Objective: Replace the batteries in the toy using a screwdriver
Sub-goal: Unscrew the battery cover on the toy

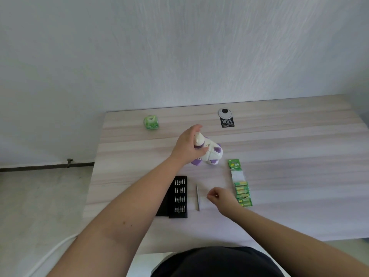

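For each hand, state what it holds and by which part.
Left hand grips the toy around its head end. Right hand pinches something small; what cannot be told.

A white-and-purple toy [209, 152] at table [299, 140] centre is gripped by the left hand [186, 146]. At five o'clock from it — beside a green battery strip [240, 186] — something small is pinched by the right hand [221, 197]. At seven o'clock, a bit case [177, 196] and slim screwdriver [197, 197] are laid.

Glossy plastic toy [209, 152], slim metal screwdriver [197, 197], matt wood-grain table [289, 140]
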Motion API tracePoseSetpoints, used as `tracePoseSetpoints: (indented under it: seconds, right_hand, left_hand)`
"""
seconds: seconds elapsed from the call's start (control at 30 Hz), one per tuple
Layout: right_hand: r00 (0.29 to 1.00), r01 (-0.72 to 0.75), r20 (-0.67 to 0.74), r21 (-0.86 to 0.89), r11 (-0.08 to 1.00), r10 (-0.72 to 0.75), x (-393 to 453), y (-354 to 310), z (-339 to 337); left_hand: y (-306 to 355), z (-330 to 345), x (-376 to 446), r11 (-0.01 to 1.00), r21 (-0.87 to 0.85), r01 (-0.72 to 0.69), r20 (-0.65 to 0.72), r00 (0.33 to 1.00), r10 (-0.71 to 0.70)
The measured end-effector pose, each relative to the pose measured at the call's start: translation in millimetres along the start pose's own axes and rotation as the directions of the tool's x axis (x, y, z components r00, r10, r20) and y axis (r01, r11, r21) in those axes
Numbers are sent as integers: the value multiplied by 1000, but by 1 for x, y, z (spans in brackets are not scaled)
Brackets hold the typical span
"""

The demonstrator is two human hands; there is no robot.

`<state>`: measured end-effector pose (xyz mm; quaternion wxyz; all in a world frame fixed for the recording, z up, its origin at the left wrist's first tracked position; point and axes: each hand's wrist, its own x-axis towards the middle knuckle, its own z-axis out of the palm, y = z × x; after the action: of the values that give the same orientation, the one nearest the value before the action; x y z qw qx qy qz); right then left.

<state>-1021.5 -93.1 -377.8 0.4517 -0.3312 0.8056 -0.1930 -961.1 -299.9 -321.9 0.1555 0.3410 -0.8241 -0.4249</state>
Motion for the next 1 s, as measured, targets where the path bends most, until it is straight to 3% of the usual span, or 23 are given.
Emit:
tracePoseSetpoints:
  seconds: [0.13, 0.23, 0.3, 0.37, 0.5, 0.73, 1.0]
  right_hand:
    - [997, -70, -10, 145, 987, 73, 3, -5, 12]
    - [992, -122, -9, 249, 961, 128, 4, -6, 19]
    - [989, -142, -4, 309, 940, 151, 4, -5, 23]
    - [985, -159, -1, 357, 921, 170, 5, -4, 28]
    - [979, -180, -9, 441, 879, 205, 8, -6, 35]
    - [974, -193, -5, 518, 833, 228, 12, -14, 48]
    - [973, -177, -53, 449, 876, 224, 14, -19, 50]
  left_hand:
    - [-8, -10, -16, 1000, 0, -10, -86, 996, 10]
    - [-36, -16, -50, 990, 136, -24, -130, 991, 42]
    - [-65, -17, -81, 957, 289, 7, 46, 999, -21]
    - [-95, -13, -111, 901, 432, 42, 228, 961, -155]
    - [-123, 0, -145, 808, 589, 13, 333, 907, -257]
    - [-124, 10, -157, 755, 656, -14, 321, 910, -263]
    - [-123, 11, -158, 765, 644, 0, 314, 912, -264]
